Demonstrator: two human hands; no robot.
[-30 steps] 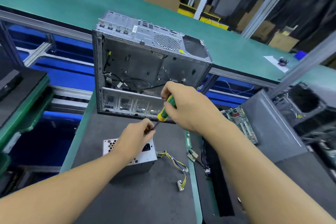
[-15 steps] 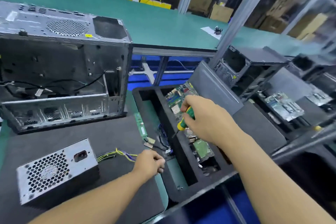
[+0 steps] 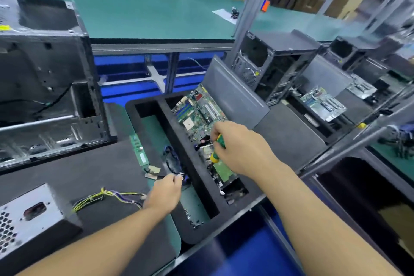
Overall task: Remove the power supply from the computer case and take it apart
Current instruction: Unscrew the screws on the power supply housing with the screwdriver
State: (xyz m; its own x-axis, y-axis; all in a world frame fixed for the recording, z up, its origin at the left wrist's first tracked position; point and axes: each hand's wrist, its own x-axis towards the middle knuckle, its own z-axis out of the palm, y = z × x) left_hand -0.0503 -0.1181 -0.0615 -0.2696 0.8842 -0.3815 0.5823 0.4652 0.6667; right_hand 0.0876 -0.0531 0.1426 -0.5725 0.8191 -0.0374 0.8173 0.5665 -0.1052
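Right grip [image 3: 237, 148]: closed round screwdriver [image 3: 218, 144], over tray [image 3: 197, 186]. Left grip [image 3: 165, 192]: fingers curled; we cannot tell if they hold anything. Power supply [image 3: 29, 219]: near left on surface [image 3: 100, 175], apart from case [image 3: 44, 74].

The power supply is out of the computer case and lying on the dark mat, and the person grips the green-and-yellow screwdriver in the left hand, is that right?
Wrong hand: the head view shows the screwdriver gripped in the right hand. The power supply does lie on the dark mat, out of the computer case.
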